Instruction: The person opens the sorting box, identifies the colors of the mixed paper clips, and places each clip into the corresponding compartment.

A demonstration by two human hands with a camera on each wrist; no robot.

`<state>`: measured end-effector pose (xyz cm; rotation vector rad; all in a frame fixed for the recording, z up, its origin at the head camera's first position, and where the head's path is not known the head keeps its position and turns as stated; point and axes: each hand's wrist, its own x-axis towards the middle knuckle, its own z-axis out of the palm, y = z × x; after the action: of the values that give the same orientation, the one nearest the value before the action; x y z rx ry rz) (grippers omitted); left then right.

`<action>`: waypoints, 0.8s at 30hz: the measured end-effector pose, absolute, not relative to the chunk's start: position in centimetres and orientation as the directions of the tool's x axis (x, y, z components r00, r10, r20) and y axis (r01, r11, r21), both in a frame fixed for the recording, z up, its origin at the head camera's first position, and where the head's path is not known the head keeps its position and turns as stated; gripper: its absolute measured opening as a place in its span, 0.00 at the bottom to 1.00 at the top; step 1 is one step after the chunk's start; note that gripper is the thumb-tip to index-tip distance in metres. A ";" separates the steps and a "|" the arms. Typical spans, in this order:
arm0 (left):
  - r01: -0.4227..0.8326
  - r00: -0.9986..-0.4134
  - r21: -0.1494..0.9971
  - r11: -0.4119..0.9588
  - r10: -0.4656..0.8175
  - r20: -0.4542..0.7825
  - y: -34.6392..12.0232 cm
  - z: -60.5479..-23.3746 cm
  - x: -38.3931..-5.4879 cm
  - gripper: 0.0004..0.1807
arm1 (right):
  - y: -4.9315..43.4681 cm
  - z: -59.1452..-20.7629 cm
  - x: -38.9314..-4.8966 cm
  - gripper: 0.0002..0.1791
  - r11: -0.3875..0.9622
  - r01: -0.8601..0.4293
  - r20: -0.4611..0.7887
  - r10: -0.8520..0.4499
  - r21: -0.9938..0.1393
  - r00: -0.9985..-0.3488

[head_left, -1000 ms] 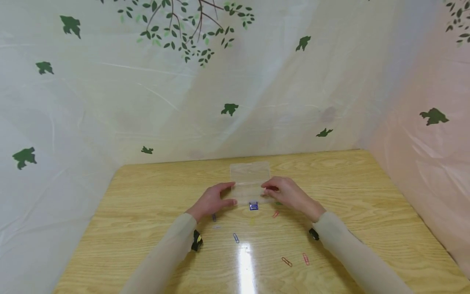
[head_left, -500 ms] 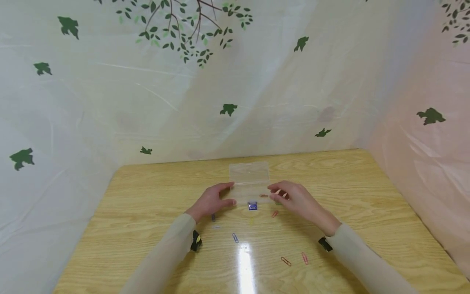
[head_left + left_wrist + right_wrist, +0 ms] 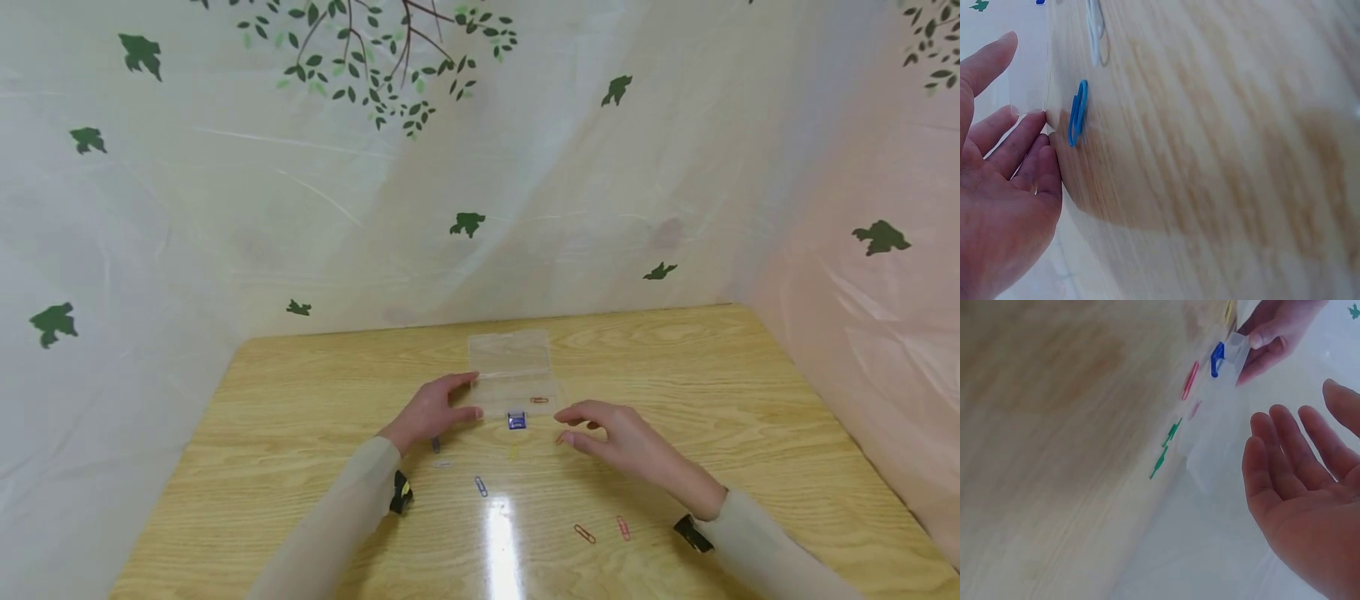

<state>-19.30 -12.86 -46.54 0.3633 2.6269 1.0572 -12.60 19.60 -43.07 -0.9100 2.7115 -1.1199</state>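
A clear plastic box [image 3: 506, 393] lies with its lid [image 3: 510, 352] folded back. My left hand [image 3: 429, 410] holds the box's left side between thumb and fingers. Inside the box, near its right end, is a red paper clip [image 3: 539, 400]. A blue square piece [image 3: 517, 420] shows at the box's front edge. To the right of the box, my right hand [image 3: 618, 437] hovers with nothing in its relaxed fingers, thumb close by a pinkish-red paper clip [image 3: 561, 437]. Green paper clips [image 3: 1159, 464] on the table show in the right wrist view; the right hand hides them from the head camera.
Nearer the front lie a blue paper clip [image 3: 481, 486], a dark red one [image 3: 584, 533] and a pink one [image 3: 623, 527]. A yellow clip [image 3: 513, 451], a white clip [image 3: 442, 464] and another blue clip [image 3: 1078, 113] lie closer to the box. Pale sheeting [image 3: 337, 250] surrounds the table.
My right hand has let go of the red paper clip inside the box, then moved right and toward the front, over the table. The left hand has stayed at the box.
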 end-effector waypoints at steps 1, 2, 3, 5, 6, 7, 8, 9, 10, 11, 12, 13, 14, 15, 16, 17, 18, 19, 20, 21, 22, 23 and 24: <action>0.124 -0.927 0.705 0.699 0.335 -0.168 -12.9 -46.6 -19.3 0.38 | 19.7 -43.1 -12.4 0.16 0.555 -0.496 0.148 -0.554 -0.667 -0.819; 0.125 -0.927 0.704 0.699 0.336 -0.169 -12.9 -46.6 -19.3 0.38 | 19.8 -43.1 -12.2 0.16 0.553 -0.501 0.147 -0.561 -0.666 -0.815; 0.126 -0.927 0.705 0.697 0.337 -0.167 -12.9 -46.6 -19.3 0.38 | 19.9 -43.1 -12.0 0.16 0.550 -0.506 0.145 -0.569 -0.664 -0.809; 0.128 -0.926 0.706 0.696 0.339 -0.166 -12.9 -46.5 -19.3 0.38 | 20.0 -43.1 -11.6 0.16 0.544 -0.519 0.146 -0.585 -0.659 -0.798; 0.129 -0.926 0.707 0.695 0.340 -0.166 -13.0 -46.5 -19.3 0.38 | 20.0 -43.2 -11.4 0.16 0.540 -0.523 0.143 -0.592 -0.660 -0.793; 0.128 -0.925 0.708 0.694 0.341 -0.167 -13.0 -46.5 -19.3 0.38 | 20.1 -43.2 -11.2 0.17 0.540 -0.528 0.141 -0.599 -0.656 -0.788; 0.127 -0.925 0.709 0.693 0.342 -0.168 -13.0 -46.4 -19.3 0.38 | 20.2 -43.3 -11.1 0.17 0.535 -0.538 0.145 -0.608 -0.652 -0.780; 0.126 -0.925 0.712 0.691 0.342 -0.168 -13.0 -46.4 -19.3 0.38 | 20.2 -43.4 -10.9 0.17 0.527 -0.545 0.147 -0.617 -0.652 -0.773; 0.126 -0.924 0.712 0.691 0.343 -0.169 -13.0 -46.4 -19.3 0.38 | 20.3 -43.4 -10.8 0.17 0.521 -0.547 0.147 -0.622 -0.655 -0.769; 0.126 -0.924 0.713 0.690 0.343 -0.169 -13.0 -46.4 -19.3 0.38 | 20.4 -43.6 -10.6 0.17 0.517 -0.550 0.145 -0.629 -0.656 -0.764; 0.126 -0.924 0.713 0.690 0.344 -0.169 -13.0 -46.4 -19.3 0.38 | 20.4 -43.7 -10.4 0.18 0.512 -0.542 0.135 -0.631 -0.666 -0.764; 0.128 -0.923 0.712 0.690 0.345 -0.168 -13.0 -46.3 -19.3 0.38 | 20.5 -43.8 -10.3 0.18 0.514 -0.534 0.124 -0.633 -0.672 -0.765; 0.130 -0.923 0.712 0.691 0.346 -0.167 -13.0 -46.3 -19.3 0.38 | 20.5 -43.9 -10.1 0.18 0.514 -0.524 0.113 -0.632 -0.679 -0.767; 0.133 -0.923 0.709 0.692 0.348 -0.167 -13.0 -46.3 -19.3 0.38 | 20.5 -44.1 -9.9 0.19 0.519 -0.512 0.098 -0.630 -0.684 -0.770; 0.136 -0.922 0.708 0.693 0.350 -0.165 -13.0 -46.4 -19.3 0.38 | 20.5 -44.2 -9.7 0.19 0.525 -0.501 0.085 -0.627 -0.688 -0.774; 0.139 -0.922 0.706 0.695 0.352 -0.165 -13.0 -46.4 -19.3 0.38 | 20.6 -44.3 -9.5 0.19 0.531 -0.492 0.074 -0.625 -0.690 -0.777; 0.146 -0.920 0.704 0.695 0.356 -0.161 -13.0 -46.4 -19.2 0.38 | 20.6 -44.5 -9.4 0.20 0.535 -0.487 0.067 -0.623 -0.691 -0.779; 0.150 -0.920 0.703 0.696 0.359 -0.159 -13.0 -46.3 -19.2 0.38 | 20.6 -44.6 -9.3 0.20 0.539 -0.489 0.064 -0.624 -0.686 -0.779; 0.154 -0.919 0.701 0.696 0.362 -0.159 -13.0 -46.3 -19.2 0.38 | 20.6 -44.7 -9.2 0.20 0.538 -0.490 0.065 -0.625 -0.686 -0.778; 0.160 -0.918 0.702 0.694 0.367 -0.154 -13.0 -46.3 -19.2 0.38 | 20.6 -44.8 -9.1 0.21 0.540 -0.488 0.060 -0.627 -0.685 -0.777; 0.162 -0.917 0.703 0.692 0.369 -0.151 -13.0 -46.3 -19.2 0.38 | 20.7 -44.8 -9.0 0.21 0.538 -0.488 0.056 -0.631 -0.687 -0.774; 0.168 -0.917 0.703 0.691 0.372 -0.146 -13.0 -46.3 -19.2 0.38 | 20.7 -44.9 -9.0 0.21 0.537 -0.487 0.049 -0.635 -0.689 -0.771; 0.171 -0.916 0.703 0.690 0.374 -0.144 -13.0 -46.3 -19.2 0.38 | 20.8 -44.9 -8.9 0.22 0.535 -0.485 0.043 -0.640 -0.691 -0.767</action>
<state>-19.24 -13.04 -46.31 0.4332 2.6257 1.0520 -8.91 20.76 -44.94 -0.9515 2.5576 -1.0509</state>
